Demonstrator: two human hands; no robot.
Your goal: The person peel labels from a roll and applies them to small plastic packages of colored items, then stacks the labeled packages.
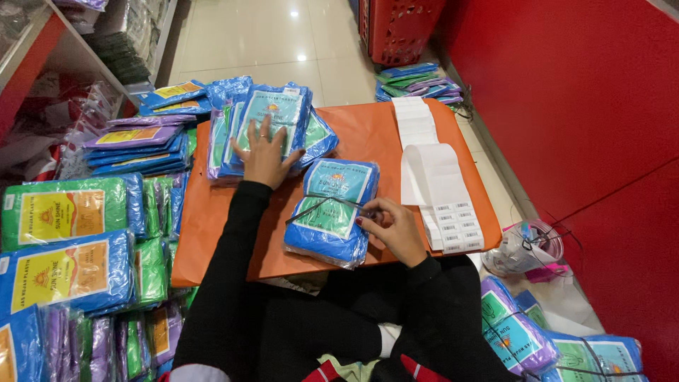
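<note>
My left hand lies flat, fingers spread, on a stack of blue plastic packets at the far side of an orange board. My right hand pinches the right edge of a tied bundle of blue packets at the board's near side. A dark string runs around that bundle. A long strip of white price stickers lies just right of my right hand.
Stacks of blue, green and purple packets crowd the floor on the left, and more bundles lie at the lower right. A red basket stands at the back beside a red wall. A clear plastic bag sits at the right.
</note>
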